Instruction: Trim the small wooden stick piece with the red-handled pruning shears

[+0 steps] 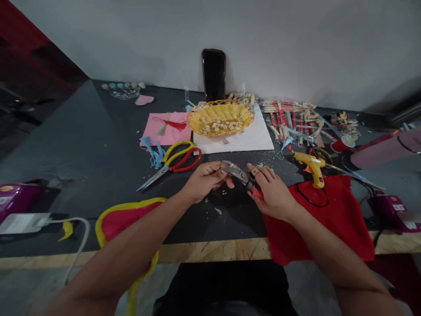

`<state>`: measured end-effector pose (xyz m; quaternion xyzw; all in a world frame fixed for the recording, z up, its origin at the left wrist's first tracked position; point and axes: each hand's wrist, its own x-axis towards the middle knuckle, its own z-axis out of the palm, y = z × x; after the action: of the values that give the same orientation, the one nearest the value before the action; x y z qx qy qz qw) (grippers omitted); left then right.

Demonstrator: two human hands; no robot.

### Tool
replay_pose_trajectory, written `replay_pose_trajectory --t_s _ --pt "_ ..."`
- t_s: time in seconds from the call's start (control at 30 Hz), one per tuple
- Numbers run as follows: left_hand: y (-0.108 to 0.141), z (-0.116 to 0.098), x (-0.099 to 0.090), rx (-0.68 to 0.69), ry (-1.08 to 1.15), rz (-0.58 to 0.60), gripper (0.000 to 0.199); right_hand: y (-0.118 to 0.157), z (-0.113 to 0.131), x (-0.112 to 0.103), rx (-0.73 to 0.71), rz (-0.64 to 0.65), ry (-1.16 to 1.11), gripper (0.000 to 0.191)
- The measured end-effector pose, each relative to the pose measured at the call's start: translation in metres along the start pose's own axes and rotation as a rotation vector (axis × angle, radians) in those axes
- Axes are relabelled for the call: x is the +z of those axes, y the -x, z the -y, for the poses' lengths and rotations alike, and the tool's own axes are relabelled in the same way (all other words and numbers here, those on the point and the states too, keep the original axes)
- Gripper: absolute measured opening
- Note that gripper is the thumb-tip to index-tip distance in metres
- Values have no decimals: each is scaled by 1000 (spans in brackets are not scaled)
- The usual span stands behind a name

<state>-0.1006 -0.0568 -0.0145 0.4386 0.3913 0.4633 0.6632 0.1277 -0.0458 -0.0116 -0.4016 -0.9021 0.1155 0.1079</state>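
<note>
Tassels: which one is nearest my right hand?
The blue tassel by the glue gun; farther off are blue ones by the scissors, and a red one and a green one on the pink sheet.

Left hand [208,179] curls, right hand [273,192] grips — forearms [138,239] slant inward.

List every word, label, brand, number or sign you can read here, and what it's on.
None can be read.
Glue gun: label too small.
Left purple box: labels blurred.
Right purple box: labels too small.
Red wrappers: marks too small.
Cutters: no text visible.
</note>
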Motion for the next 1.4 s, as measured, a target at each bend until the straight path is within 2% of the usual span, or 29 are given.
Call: replay_pose_trajectory --t_s 0.5,0.67,0.77,0.9,0.97,1.03,1.17,1.4 --pt "1 -7 -3 -192 34 46 37 1 -1 -6 -46 90 -13 70" --pt "0 -5 -4 -120 -21 32 40 1 -1 -5 -58 90 -38 68" --pt "0 -5 -4 -102 -16 2 38 1 -3 1 -45 0 -80 66" --pt "0 -7 -3 -92 23 -36 35 -1 -5 7 -4 -164 -170 38" --pt "0 -7 -3 -91 31 -30 34 -2 -5 8 -16 -155 -150 23" --pt "0 -7 -3 -91 34 -20 35 -1 -6 6 -54 -128 -106 17" --pt "0 -7 -2 -65 34 -18 35 0 -6 3 -110 -115 -54 18" --pt "1 -7 -1 -33 10 -15 39 0 -3 -1 -118 -54 26 21"
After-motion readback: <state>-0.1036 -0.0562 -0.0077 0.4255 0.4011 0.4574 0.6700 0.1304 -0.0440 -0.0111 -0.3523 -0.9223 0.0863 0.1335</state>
